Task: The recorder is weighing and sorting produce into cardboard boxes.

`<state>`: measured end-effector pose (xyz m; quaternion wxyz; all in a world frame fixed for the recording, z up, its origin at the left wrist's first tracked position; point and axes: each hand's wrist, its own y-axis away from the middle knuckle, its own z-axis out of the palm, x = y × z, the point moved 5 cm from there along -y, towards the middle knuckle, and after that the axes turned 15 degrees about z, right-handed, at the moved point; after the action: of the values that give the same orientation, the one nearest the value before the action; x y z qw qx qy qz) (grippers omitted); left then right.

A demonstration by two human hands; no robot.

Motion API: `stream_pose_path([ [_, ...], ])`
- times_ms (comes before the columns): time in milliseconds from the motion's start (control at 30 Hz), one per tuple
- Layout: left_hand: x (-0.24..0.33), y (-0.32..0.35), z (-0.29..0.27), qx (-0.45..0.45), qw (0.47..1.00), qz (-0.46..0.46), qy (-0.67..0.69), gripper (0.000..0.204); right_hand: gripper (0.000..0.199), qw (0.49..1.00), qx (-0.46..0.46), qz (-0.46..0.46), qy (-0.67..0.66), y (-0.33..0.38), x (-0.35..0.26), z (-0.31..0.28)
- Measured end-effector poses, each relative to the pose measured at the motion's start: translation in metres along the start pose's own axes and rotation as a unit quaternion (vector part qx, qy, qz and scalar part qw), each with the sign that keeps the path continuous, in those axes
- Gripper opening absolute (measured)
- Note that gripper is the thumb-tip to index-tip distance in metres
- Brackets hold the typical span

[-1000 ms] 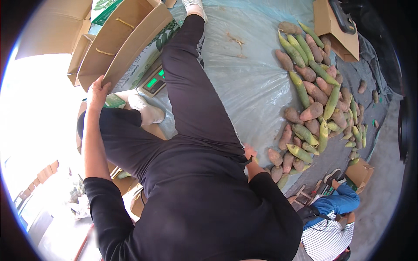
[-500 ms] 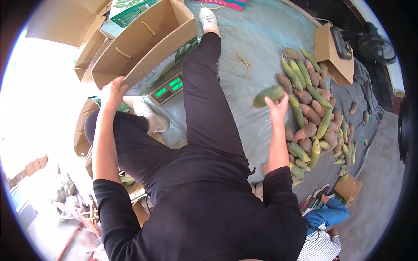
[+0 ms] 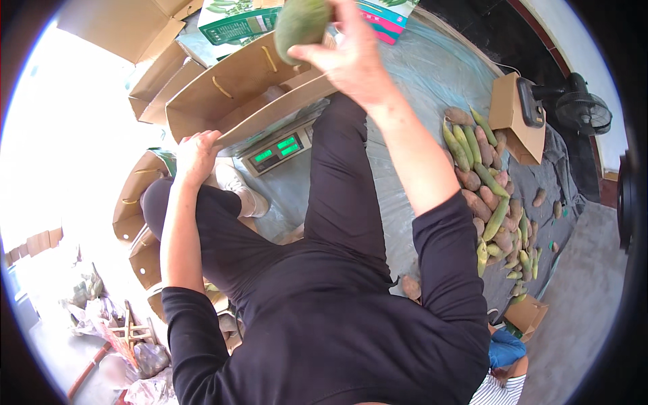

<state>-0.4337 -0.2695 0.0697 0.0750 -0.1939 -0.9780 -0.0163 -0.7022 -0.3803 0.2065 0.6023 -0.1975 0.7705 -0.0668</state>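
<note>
My right hand [image 3: 354,67] holds a thick green radish [image 3: 302,28] above the far end of an open cardboard box [image 3: 236,88], thumb on one side and fingers on the other. My left hand [image 3: 197,156] grips the near left corner of the box's rim. Yellow cord handles show on the box's far inner wall. A rounded brownish thing, partly hidden, lies inside it. The box rests over a weighing scale [image 3: 278,152] with lit green digits, between my legs.
To the right lies a pile of green radishes [image 3: 496,219] and reddish-brown tubers [image 3: 468,179]. A black fan [image 3: 582,111] stands beyond a cardboard carton [image 3: 509,115]. Printed green boxes [image 3: 236,27] stand at the back. Another person in a striped shirt [image 3: 498,391] is at lower right.
My right hand has carried the green radish from beside the pile up and left to above the box. My left hand keeps its grip on the rim; the view has shifted somewhat.
</note>
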Motion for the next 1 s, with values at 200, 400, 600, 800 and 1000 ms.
stream_pose_path([
  [200, 0.001, -0.003, -0.001, -0.003, 1.000, 0.001, 0.004, 0.022, 0.061, 0.955, -0.041, -0.055, 0.289, 0.004, 0.066, 0.081],
  [400, 0.002, -0.008, -0.001, 0.010, 1.000, 0.003, 0.002, 0.020, 0.062, 0.906, -0.062, 0.039, 0.417, -0.001, 0.107, 0.082],
  [600, -0.005, -0.003, 0.000, 0.020, 1.000, -0.006, -0.011, 0.025, 0.045, 0.954, 0.053, -0.015, 0.293, 0.031, 0.106, 0.004],
  [800, -0.026, -0.005, 0.018, 0.007, 0.999, -0.037, 0.009, 0.034, 0.037, 0.936, 0.125, 0.213, 0.251, 0.168, 0.209, -0.119],
  [1000, -0.063, 0.002, 0.040, 0.007, 0.994, -0.040, 0.103, 0.035, 0.037, 0.719, -0.114, 0.571, 0.380, 0.426, 0.284, -0.131],
])
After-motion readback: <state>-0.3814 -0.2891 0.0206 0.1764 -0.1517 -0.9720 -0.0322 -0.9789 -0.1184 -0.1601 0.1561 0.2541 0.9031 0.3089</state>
